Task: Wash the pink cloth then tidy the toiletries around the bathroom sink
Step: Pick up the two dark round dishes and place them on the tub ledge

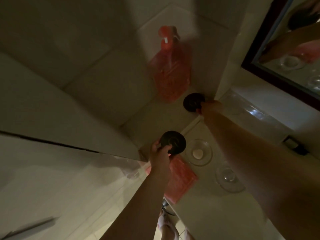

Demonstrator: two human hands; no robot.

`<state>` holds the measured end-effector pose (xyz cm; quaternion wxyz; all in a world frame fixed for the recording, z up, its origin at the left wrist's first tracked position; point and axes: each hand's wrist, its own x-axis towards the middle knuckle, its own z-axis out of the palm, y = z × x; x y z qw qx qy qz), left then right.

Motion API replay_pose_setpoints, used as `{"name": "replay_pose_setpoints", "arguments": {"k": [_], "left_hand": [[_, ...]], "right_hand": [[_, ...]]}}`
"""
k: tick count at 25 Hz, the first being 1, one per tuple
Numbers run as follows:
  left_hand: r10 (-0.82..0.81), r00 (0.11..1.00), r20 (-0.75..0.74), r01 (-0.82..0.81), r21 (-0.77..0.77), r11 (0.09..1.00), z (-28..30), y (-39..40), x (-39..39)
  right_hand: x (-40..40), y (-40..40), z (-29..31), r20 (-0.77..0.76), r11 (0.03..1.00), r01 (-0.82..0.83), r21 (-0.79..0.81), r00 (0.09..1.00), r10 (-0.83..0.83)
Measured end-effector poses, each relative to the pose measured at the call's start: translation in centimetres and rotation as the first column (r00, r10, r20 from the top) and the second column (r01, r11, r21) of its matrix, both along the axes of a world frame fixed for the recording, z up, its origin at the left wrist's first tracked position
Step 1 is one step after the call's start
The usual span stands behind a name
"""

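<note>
The left hand (pixel 160 152) curls its fingers round the near edge of a dark disc (pixel 173 142) and holds it above the table (pixel 204 213). The right hand (pixel 201 108) reaches farther in, up to the wall corner; it is mostly hidden behind its own forearm, and what shows of it touches the edge of a second dark disc (pixel 193 102), though whether it grips that disc cannot be told. The pink cloth (pixel 180 179) lies flat on the table under the left wrist, just nearer the camera than the first disc, with part of it covered by the forearm. Beside the cloth, toward the right arm, stands a clear glass dish (pixel 199 152) with a pale oval lump inside it, and just nearer than that a second clear dish (pixel 228 177), partly under the right forearm. A pink soap bottle (pixel 168 66) with a pump top shows blurred against the tiled wall (pixel 78 58), well beyond the cloth and just past the second disc. A dark-framed mirror (pixel 285 54) sits on the far right, reflecting an arm, a glass dish and something pink.
</note>
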<state>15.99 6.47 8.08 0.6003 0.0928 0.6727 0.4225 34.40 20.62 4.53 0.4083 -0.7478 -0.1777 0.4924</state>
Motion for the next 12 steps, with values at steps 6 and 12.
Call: {"name": "replay_pose_setpoints", "arguments": {"k": [6,12], "left_hand": [[0.036,0.999,-0.005,-0.036,0.012,0.999,-0.3,1.3,0.3],[0.052,0.998,0.024,-0.053,0.033,0.998,0.4,5.0,1.7]], "right_hand": [[0.3,-0.3,0.3,0.333,0.999,-0.042,0.004,0.942,0.039],[-1.9,-5.7,1.9,0.217,0.906,-0.422,0.029,0.887,0.407]]}}
